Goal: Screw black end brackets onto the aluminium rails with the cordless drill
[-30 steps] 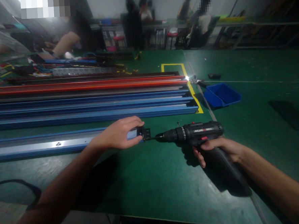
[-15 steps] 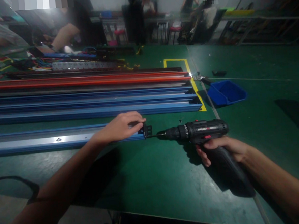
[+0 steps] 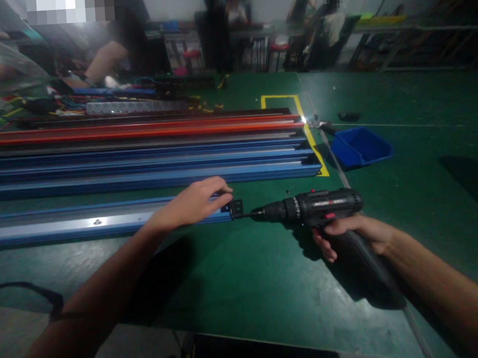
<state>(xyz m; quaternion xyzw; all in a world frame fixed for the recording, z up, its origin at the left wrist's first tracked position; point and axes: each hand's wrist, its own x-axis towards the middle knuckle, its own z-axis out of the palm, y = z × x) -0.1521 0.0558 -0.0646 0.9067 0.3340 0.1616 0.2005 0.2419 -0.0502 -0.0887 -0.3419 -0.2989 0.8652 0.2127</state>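
My left hand (image 3: pixel 192 202) is closed over the right end of a long blue aluminium rail (image 3: pixel 83 223) lying on the green table (image 3: pixel 248 275). A small black end cap (image 3: pixel 236 208) sits at that rail end, just past my fingertips. My right hand (image 3: pixel 353 235) grips the handle of a black cordless drill (image 3: pixel 317 206) lying level. The drill's bit touches the black end cap from the right.
Several blue rails (image 3: pixel 149 165) and red rails (image 3: pixel 139 130) lie side by side behind. A blue bin (image 3: pixel 360 147) stands at the right by yellow tape (image 3: pixel 307 134). Cables and parts clutter the far left, where other people sit. A dark cable (image 3: pixel 36 299) curls near the front left edge.
My view has shifted a little. My left hand has slid slightly back on the rail end, leaving the black end cap more exposed; the drill bit stays at the cap.
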